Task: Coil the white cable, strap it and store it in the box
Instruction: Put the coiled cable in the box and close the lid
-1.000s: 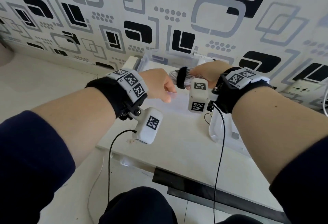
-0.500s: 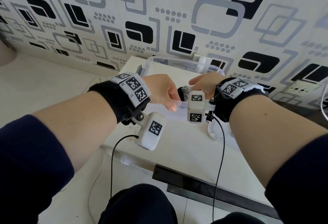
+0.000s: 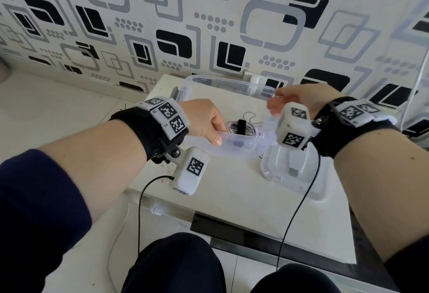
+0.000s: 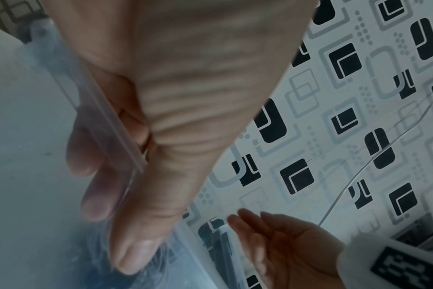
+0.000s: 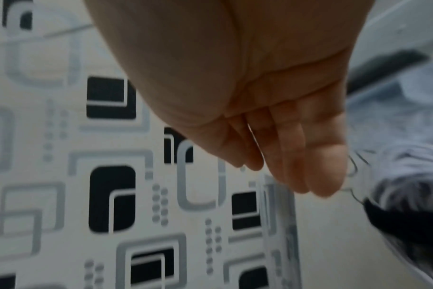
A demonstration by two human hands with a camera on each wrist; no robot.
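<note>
The white cable coil (image 3: 249, 130), bound by a black strap (image 3: 241, 126), lies on the floor of the clear plastic box (image 3: 232, 83). In the right wrist view the coil (image 5: 408, 172) and strap (image 5: 393, 217) are blurred, low at the right. My left hand (image 3: 206, 125) grips the box's near rim (image 4: 106, 117), thumb (image 4: 146, 234) on one side of the wall and fingers (image 4: 91, 176) showing through it. My right hand (image 3: 292, 97) hovers above the box's right side, its fingers (image 5: 297, 156) relaxed and holding nothing.
The box's lid (image 3: 294, 172) lies on the white table (image 3: 232, 199) right of the box, near my right wrist. A white plug (image 3: 255, 79) sits at the patterned wall behind the box. A thin white wire (image 3: 417, 79) hangs at the far right. The table's front edge is dark.
My right hand let go of the strapped coil, which now lies in the box, and rose up and to the right. The left hand kept its hold on the rim.
</note>
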